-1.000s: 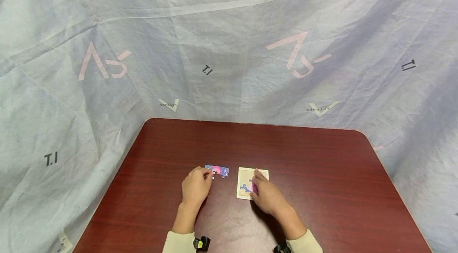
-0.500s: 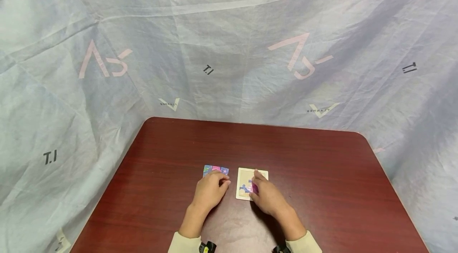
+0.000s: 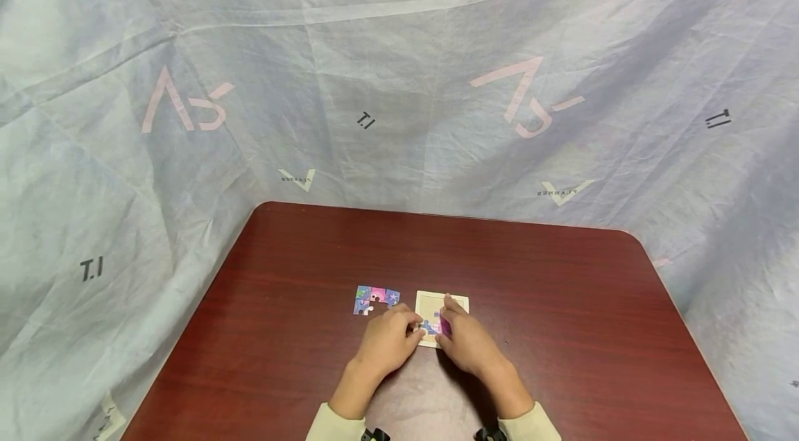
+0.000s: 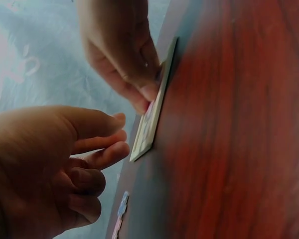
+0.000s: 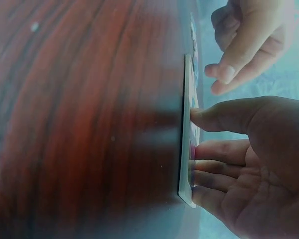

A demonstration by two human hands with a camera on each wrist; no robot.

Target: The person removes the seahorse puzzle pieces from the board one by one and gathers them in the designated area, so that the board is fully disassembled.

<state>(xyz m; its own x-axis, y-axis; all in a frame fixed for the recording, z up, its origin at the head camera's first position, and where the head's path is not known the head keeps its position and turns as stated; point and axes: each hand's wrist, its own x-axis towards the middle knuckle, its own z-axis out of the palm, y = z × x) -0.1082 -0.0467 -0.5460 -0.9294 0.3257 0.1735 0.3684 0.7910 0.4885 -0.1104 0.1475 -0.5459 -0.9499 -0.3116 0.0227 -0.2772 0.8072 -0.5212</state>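
A small square puzzle tray point(image 3: 462, 299) with a pale rim lies on the table, partly filled with blue and pink pieces point(image 3: 427, 325). My right hand point(image 3: 469, 340) rests on the tray's right side, its fairly straight fingers touching the surface around a pink piece point(image 3: 445, 327). At the tray's left edge hovers my left hand point(image 3: 385, 340); the left wrist view shows its thumb and index finger point(image 4: 97, 122) slightly bent, with no piece visible between them. Several loose jigsaw pieces point(image 3: 377, 294), blue and pink, lie left of the tray, partly hidden by the left hand.
The dark red-brown table point(image 3: 530, 274) spreads out around the tray and has rounded far corners. Grey-white cloth point(image 3: 399, 80) with printed letters hangs behind it and along both sides.
My left hand has moved right, from over the loose pieces to the tray's left edge, uncovering several of those pieces. My right hand stays on the tray.
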